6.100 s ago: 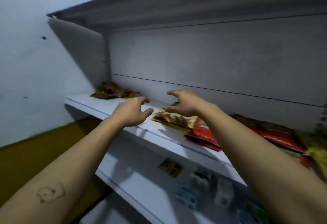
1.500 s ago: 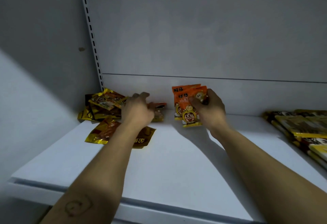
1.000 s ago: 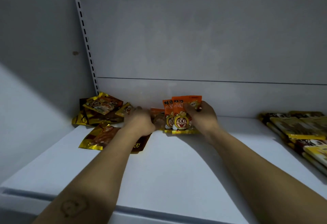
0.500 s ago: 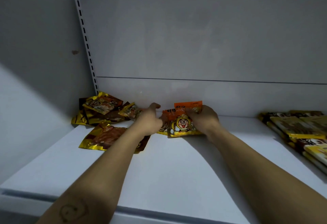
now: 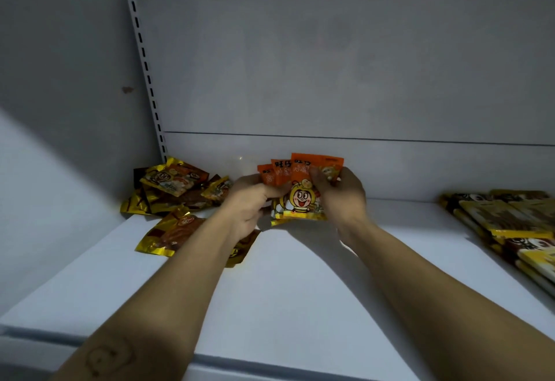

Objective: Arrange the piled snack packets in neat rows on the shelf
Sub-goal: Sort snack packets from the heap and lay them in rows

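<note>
A person's left hand (image 5: 246, 203) and right hand (image 5: 342, 197) hold a fanned bunch of orange snack packets (image 5: 300, 197) upright near the back edge of the white shelf (image 5: 285, 290), each grip clamped on its own side of the bunch. A loose pile of gold packets (image 5: 174, 194) lies in the back left corner. Overlapping yellow and brown packets (image 5: 510, 224) lie in rows along the right edge.
</note>
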Tool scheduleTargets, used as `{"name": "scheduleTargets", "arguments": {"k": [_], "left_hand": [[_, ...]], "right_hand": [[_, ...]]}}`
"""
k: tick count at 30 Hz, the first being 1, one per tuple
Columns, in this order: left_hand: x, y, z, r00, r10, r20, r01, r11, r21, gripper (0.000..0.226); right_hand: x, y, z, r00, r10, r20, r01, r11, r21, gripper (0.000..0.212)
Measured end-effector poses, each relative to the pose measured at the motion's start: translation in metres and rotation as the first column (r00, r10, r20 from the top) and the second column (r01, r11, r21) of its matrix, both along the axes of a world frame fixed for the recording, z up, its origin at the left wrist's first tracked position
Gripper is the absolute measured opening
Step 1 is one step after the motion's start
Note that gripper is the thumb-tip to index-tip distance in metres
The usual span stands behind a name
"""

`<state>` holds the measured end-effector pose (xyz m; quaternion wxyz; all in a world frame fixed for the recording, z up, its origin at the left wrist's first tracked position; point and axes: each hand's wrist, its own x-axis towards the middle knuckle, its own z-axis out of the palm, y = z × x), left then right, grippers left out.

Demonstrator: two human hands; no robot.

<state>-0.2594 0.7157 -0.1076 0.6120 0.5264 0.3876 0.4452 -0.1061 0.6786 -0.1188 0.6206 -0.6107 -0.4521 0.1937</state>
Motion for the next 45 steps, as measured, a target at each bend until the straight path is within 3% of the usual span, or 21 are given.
{"name": "scheduleTargets", "arguments": {"k": [4, 9, 14, 19, 22, 26, 30, 34, 39, 45], "left_hand": [[0.003, -0.001, 0.000, 0.995, -0.059, 0.083, 0.060, 0.998, -0.010, 0.046], [0.010, -0.006, -0.002, 0.994, -0.112, 0.010, 0.110, 0.988, 0.112, 0.072], [0.012, -0.005, 0.006, 0.999, 0.039, 0.031, -0.045, 0.972, 0.230, 0.056], [0.002, -0.020, 0.026, 0.987, 0.012, 0.163, -0.050, 0.971, 0.233, 0.054], [-0.007, -0.030, 0.038, 0.985, -0.099, 0.144, 0.057, 0.962, 0.267, 0.043], [-0.001, -0.055, 0.056, 0.973, -0.222, 0.067, 0.195, 0.940, 0.281, 0.041], [0.034, -0.084, 0.062, 0.983, -0.174, 0.055, 0.150, 0.942, 0.299, 0.023], [0.091, -0.130, 0.060, 0.980, -0.196, 0.046, 0.171, 0.931, 0.324, 0.032], [0.169, -0.213, 0.062, 0.957, -0.284, 0.053, 0.254, 0.916, 0.310, 0.033], [0.262, -0.327, 0.054, 0.939, -0.334, 0.080, 0.293, 0.901, 0.319, 0.020]], "right_hand": [[-0.002, -0.003, 0.003, 1.000, 0.001, -0.004, 0.000, 0.998, 0.064, 0.026], [0.002, -0.010, 0.009, 0.986, -0.088, 0.144, 0.077, 0.994, 0.077, 0.025], [-0.004, -0.019, 0.015, 0.981, 0.195, 0.017, -0.195, 0.981, 0.016, 0.039], [-0.007, -0.033, 0.040, 0.971, 0.203, -0.130, -0.191, 0.977, 0.093, 0.022], [-0.004, -0.044, 0.058, 0.968, 0.179, -0.178, -0.156, 0.979, 0.135, 0.046], [0.007, -0.071, 0.073, 0.978, 0.134, -0.159, -0.105, 0.979, 0.177, 0.051], [0.034, -0.115, 0.074, 0.991, 0.070, -0.110, -0.051, 0.984, 0.169, 0.046], [0.085, -0.178, 0.076, 1.000, -0.015, -0.014, 0.017, 0.989, 0.145, 0.046], [0.159, -0.275, 0.072, 0.975, -0.221, 0.023, 0.217, 0.969, 0.116, 0.076], [0.240, -0.408, 0.071, 0.926, -0.375, 0.043, 0.368, 0.923, 0.114, 0.077]]}}
